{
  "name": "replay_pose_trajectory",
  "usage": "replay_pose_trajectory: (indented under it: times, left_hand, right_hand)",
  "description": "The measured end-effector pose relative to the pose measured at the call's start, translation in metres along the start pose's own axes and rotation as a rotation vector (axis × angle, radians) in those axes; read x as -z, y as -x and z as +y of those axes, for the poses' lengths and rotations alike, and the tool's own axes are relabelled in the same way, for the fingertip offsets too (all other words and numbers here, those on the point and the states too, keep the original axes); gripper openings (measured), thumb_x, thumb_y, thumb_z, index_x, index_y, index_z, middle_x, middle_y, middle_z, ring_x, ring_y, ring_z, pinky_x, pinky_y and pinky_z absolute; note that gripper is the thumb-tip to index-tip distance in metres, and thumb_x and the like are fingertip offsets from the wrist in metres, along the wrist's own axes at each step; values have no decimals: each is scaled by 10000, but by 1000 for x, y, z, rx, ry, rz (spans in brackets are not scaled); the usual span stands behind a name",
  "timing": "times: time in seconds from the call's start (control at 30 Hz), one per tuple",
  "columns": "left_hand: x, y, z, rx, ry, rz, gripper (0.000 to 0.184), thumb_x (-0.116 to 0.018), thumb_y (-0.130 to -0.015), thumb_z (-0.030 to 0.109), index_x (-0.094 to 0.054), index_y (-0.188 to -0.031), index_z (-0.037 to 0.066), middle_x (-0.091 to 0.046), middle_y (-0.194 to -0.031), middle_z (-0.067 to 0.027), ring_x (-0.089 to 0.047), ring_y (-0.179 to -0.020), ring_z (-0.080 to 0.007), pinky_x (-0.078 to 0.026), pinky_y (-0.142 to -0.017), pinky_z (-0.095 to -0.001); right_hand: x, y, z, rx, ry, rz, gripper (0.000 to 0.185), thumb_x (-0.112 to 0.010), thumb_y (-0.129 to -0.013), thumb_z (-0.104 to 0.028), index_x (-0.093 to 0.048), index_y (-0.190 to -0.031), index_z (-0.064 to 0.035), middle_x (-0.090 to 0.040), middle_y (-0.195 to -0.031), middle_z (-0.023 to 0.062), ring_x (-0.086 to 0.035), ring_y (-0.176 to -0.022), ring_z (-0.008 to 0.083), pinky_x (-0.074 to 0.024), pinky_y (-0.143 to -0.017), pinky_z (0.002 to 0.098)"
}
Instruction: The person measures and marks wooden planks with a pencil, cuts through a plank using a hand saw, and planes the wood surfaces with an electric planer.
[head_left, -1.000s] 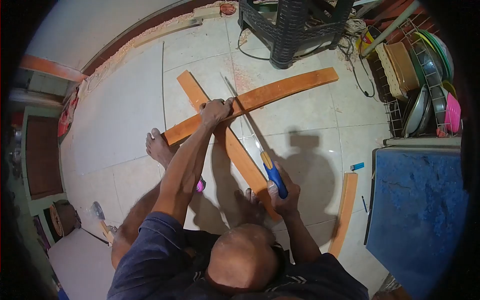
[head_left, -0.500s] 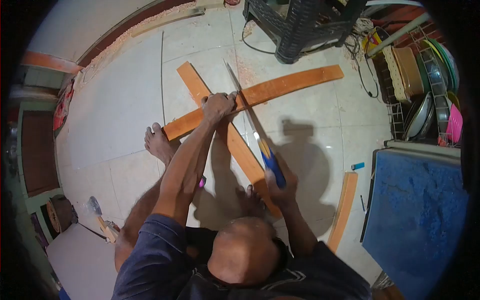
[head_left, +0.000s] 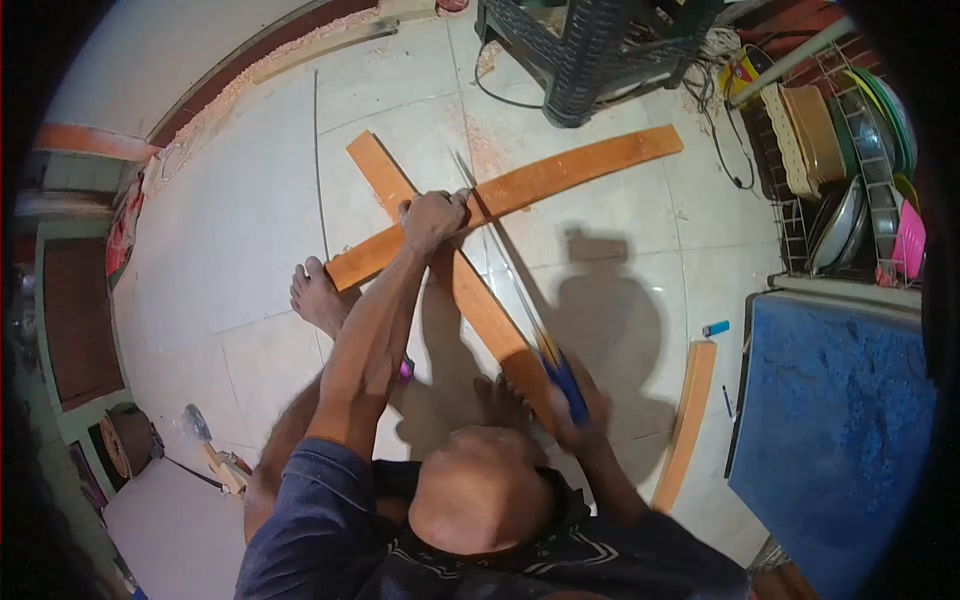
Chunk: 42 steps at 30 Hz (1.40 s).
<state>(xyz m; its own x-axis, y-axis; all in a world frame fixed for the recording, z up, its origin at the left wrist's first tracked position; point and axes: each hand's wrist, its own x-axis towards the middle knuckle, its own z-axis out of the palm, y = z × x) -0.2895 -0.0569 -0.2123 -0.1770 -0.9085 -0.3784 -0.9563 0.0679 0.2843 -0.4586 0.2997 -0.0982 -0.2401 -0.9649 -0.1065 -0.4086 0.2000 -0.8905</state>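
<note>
Lower left of the left hand point(head_left: 434, 220), a bare foot point(head_left: 318, 298) stands beside the end of a curved board point(head_left: 580, 172). That hand is clamped over this board where it crosses a straight board point(head_left: 488, 310). Just right of its fingers, a saw point(head_left: 569, 388) crosses the curved board; the blurred right hand point(head_left: 588, 415) wraps its blue handle. Farther right lies a loose board point(head_left: 688, 425).
</note>
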Motion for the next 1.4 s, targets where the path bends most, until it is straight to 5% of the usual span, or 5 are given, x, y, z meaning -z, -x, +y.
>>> replay_pose_trajectory:
  times: [0.53,0.7,1.0,1.2,1.4]
  left_hand:
    - [-7,2,-5,-1,24,58,673,-368,-1011,586,-781,-1008,54,-736,-1051,-232,-651,-1142,-394,-311,-1118,-544]
    - [-18,-8,-11,5,38,47,660,-379,-1010,571,-780,-1007,47,-734,-1047,-237,-645,-1153,-405,-315,-1102,-559]
    - [-8,2,-5,26,2,64,635,-366,-1015,559,-777,-1043,75,-725,-1102,-229,-636,-1179,-389,-322,-1095,-588]
    - [-18,1,-3,-9,-2,22,663,-350,-1020,567,-781,-978,66,-732,-1090,-218,-635,-1185,-378,-366,-1037,-590]
    - [-11,-4,-1,38,-45,57,637,-329,-1029,564,-770,-1071,106,-724,-1142,-198,-639,-1182,-373,-319,-1112,-563]
  right_hand:
    - [23,25,-17,30,-15,-12,522,-583,-976,-276,-515,-1418,-6,-696,-1233,214,-720,-1074,351,-580,-840,382]
    - [-57,-121,19,126,-165,107,426,-599,-980,-213,-579,-1357,-15,-712,-938,193,-726,-736,305,-573,-675,391]
    - [-19,-5,29,35,-137,63,414,-589,-985,-171,-581,-1361,3,-678,-1269,199,-681,-1163,278,-539,-966,374]
    - [-59,-112,24,135,-155,131,469,-626,-965,-222,-555,-1386,-30,-667,-849,175,-661,-672,239,-538,-645,395]
    - [3,29,19,-221,116,-117,547,-587,-988,-288,-477,-1465,-45,-627,-1349,211,-627,-1255,320,-507,-1030,426]
